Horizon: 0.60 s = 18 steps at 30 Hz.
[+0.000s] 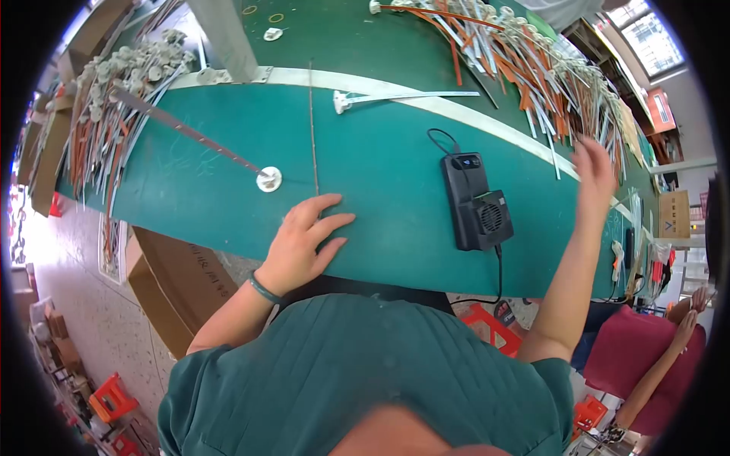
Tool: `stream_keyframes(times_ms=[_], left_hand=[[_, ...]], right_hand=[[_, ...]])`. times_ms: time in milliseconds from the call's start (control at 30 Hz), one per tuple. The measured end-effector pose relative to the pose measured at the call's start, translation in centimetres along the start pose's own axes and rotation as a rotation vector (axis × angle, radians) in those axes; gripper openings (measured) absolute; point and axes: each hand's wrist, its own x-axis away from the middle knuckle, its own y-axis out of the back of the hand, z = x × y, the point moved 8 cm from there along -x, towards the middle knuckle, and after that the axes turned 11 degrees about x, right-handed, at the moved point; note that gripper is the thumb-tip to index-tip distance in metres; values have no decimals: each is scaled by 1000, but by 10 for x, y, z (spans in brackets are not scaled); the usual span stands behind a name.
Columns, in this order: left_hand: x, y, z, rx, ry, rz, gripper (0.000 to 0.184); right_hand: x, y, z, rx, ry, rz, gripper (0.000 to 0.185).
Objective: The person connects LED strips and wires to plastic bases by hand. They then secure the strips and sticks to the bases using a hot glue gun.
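Observation:
My left hand (313, 234) lies on the green table near its front edge, fingers spread and holding nothing. Just beyond its fingertips runs a thin dark line (313, 129), perhaps a strip seen edge-on or a seam. Left of that, a brown strip (190, 134) ends at a round white disc (268, 179). Farther back lies a pale strip (411, 96) with a white piece at its left end. My right hand (595, 171) is raised at the right, fingers extended towards a heap of strips (540, 76); whether the fingertips touch them I cannot tell.
A black device with a fan (475, 201) and a cable sits between my hands. Another heap of strips with white ends (137, 80) lies at the left by a metal post (224, 38). A cardboard box (179, 285) stands below the table edge. At right is another person (646, 361).

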Motion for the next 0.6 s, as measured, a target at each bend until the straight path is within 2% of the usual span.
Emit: stream_keyframes(times_ms=[33, 67, 100, 167, 233, 300, 367, 400, 467, 533, 600], left_hand=[[1, 0, 2, 19, -6, -5, 40], [1, 2, 1, 35, -18, -10, 40], [1, 4, 1, 52, -29, -15, 40], [4, 7, 1, 81, -35, -33, 39], [6, 11, 3, 101, -31, -53, 38], [9, 17, 6, 129, -21, -88, 37], [9, 20, 7, 174, -46, -103, 32], [10, 22, 11, 194, -36, -112, 31], [9, 17, 14, 247, -32, -105, 30], [8, 12, 11, 303, -27, -101, 29], [8, 16, 9, 321, -23, -123, 30]], right_hand=[[-5, -42, 38, 5, 214, 172, 19], [-1, -79, 90, 169, 435, 349, 20], [7, -118, 125, 135, 529, 564, 23], [21, -183, 165, 299, 939, 606, 25], [27, -242, 173, 454, 1025, 638, 35], [26, -287, 167, 509, 1040, 655, 37], [29, -324, 157, 787, 974, 828, 29], [28, -327, 161, 769, 983, 725, 17], [32, -320, 164, 785, 1079, 594, 12], [36, -298, 169, 647, 1029, 611, 10], [37, -258, 184, 631, 892, 620, 9]])
